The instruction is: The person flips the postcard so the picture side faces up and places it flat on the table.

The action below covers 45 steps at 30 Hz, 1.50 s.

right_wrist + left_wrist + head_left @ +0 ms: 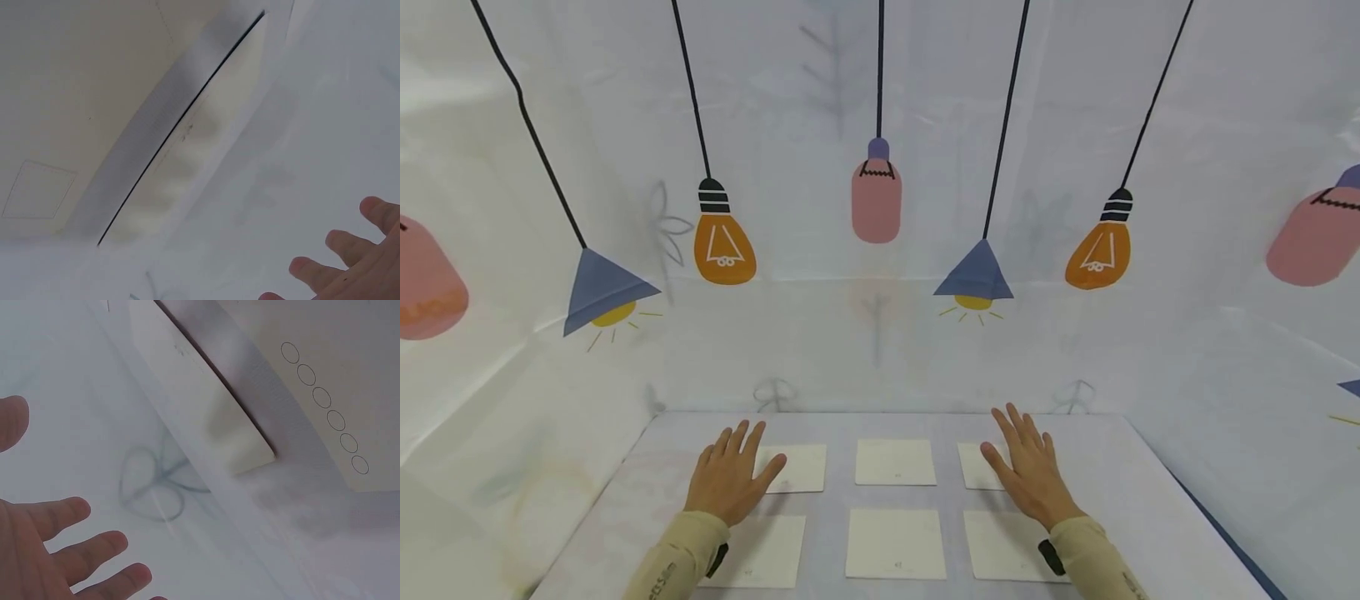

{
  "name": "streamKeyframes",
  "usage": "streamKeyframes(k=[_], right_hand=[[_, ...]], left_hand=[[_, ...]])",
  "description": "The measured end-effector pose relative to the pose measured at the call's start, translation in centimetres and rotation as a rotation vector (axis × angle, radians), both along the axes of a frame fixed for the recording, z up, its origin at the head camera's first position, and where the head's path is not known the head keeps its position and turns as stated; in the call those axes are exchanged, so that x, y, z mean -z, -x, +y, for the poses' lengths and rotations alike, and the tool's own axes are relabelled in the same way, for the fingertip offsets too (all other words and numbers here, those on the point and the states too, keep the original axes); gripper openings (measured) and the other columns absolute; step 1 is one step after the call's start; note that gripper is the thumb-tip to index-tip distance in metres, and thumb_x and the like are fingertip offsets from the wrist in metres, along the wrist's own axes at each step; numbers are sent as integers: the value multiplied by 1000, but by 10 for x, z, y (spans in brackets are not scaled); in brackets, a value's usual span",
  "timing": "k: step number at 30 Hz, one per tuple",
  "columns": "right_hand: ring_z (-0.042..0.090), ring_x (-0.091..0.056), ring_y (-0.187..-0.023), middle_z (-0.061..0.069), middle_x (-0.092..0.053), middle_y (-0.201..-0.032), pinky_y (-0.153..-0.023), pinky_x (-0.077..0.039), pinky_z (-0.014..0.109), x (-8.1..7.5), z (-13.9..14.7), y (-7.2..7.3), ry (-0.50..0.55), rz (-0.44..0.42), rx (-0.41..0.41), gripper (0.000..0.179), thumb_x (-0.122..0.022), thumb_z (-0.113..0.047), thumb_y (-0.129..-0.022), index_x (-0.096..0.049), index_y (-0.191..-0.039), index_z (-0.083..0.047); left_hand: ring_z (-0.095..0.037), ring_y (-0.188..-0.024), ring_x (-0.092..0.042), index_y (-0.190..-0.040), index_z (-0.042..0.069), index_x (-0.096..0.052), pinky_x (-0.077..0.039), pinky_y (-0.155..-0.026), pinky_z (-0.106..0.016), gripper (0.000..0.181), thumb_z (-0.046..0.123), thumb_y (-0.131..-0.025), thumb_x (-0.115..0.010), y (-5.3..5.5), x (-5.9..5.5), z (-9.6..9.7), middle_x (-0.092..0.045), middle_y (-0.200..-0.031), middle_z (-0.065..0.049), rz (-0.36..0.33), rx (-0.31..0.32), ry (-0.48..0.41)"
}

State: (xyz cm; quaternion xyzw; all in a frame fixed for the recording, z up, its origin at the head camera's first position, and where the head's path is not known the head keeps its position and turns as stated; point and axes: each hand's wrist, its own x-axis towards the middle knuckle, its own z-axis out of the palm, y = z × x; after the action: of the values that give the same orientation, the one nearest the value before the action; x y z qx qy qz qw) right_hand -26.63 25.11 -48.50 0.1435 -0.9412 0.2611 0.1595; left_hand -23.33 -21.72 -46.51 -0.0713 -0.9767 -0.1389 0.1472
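Head view. Clock directions read with 12 away from the wearer. Left hand (727, 475): wide, fingers straight, thumb apart, holding nothing. Back left card (801, 471) at its 3 o'clock, partly covered by the thumb side; front left card (767, 550) at 5. Right hand (1030, 471): likewise spread wide, holding nothing. Back right card (972, 468) at its 9 o'clock, partly hidden; front right card (1003, 546) near 7. Between the hands, apart from both: back middle card (896, 462), front middle card (896, 544). Surface: white tabletop (831, 504), cards laid flat in two rows of three. Room: white sheet walls (820, 333); at 12 a pink lamp picture (876, 204), at 11 and 1 orange bulb pictures (725, 250).

Left wrist view. Palm and spread fingers around 8 o'clock of frame. Nearer card at the hand's 1 to 2 o'clock, well apart from the fingertips; beyond it, a card with six printed circles (335, 420). Faint leaf outline on the sheet.

Right wrist view. Fingers at 4 o'clock of frame, spread. Nearer card at their 10 o'clock, apart; farther card bears a faint four-sided outline (40, 189).
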Motion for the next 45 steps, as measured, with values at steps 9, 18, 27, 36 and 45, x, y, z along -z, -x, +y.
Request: streamKeyframes(k=[9, 18, 27, 36, 45], right_hand=[[48, -10, -151, 18, -18, -166, -114, -2, 70, -2, -10, 4, 21, 24, -18, 68, -50, -46, -105, -28, -161, -14], [47, -8, -151, 17, -17, -167, -114, -3, 69, -5, -19, 6, 60, 17, -38, 68, -51, -45, -105, -26, -161, -17], [46, -10, -151, 16, -18, -167, -114, -7, 69, -8, -40, 8, 122, -51, -87, 76, -57, -45, -102, -23, -162, -13], [38, -18, -151, 6, -25, -166, -116, -17, 64, -10, -79, 15, 149, -124, -142, 90, -65, -58, -93, -21, -163, -21], [33, -29, -148, 3, -32, -163, -117, -25, 56, -7, -128, 23, 127, -172, -217, 91, -75, -46, -90, -27, -161, -19]], left_hand=[[-53, -137, -39, -152, 1, -42, -31, -107, -67, 75, 58, -102, -48, 7, 0, -5, -43, -151, -27, 34, 25, 7], [-47, -119, -56, -141, 0, -55, -45, -95, -62, 63, 36, -93, -75, 13, -8, -20, -58, -135, -23, 79, 155, -31], [-35, -105, -58, -140, 3, -58, -50, -85, -51, 73, 33, -80, -87, 41, -3, -58, -62, -125, -17, -140, 160, -184], [-42, -109, -57, -143, 4, -54, -48, -90, -57, 87, 40, -73, -91, 61, 9, -73, -63, -120, -18, -356, 149, -222], [-45, -112, -53, -144, 6, -53, -43, -97, -63, 99, 50, -65, -93, 79, 25, -74, -61, -115, -15, -461, 108, -112]])
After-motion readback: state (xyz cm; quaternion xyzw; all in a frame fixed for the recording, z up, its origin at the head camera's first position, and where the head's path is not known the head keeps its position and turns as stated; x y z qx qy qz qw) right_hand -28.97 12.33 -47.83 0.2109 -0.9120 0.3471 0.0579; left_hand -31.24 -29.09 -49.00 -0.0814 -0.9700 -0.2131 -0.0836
